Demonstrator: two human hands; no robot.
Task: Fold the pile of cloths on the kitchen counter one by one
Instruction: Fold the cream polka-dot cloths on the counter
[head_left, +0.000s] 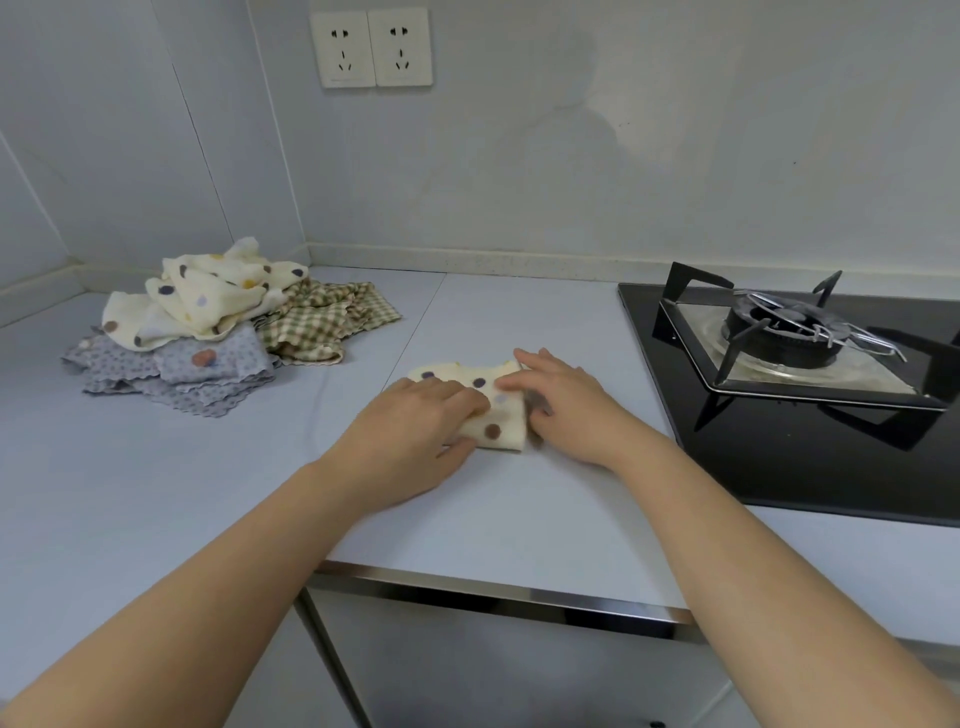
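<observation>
A small cream cloth with coloured dots (496, 415) lies folded on the pale counter (519, 509), near its middle. My left hand (415, 431) lies over the cloth's left half, fingers curled onto it and thumb at its near edge. My right hand (563, 402) presses on the cloth's right edge with mostly straight fingers. At the back left sits the pile of cloths (223, 327): a cream dotted one on top, a green checked one to its right, grey patterned ones underneath.
A black gas hob with a burner and pan support (789, 338) fills the right side of the counter. Two wall sockets (371, 47) sit above. The counter's metal front edge (493, 587) runs below my forearms, with cabinet fronts under it.
</observation>
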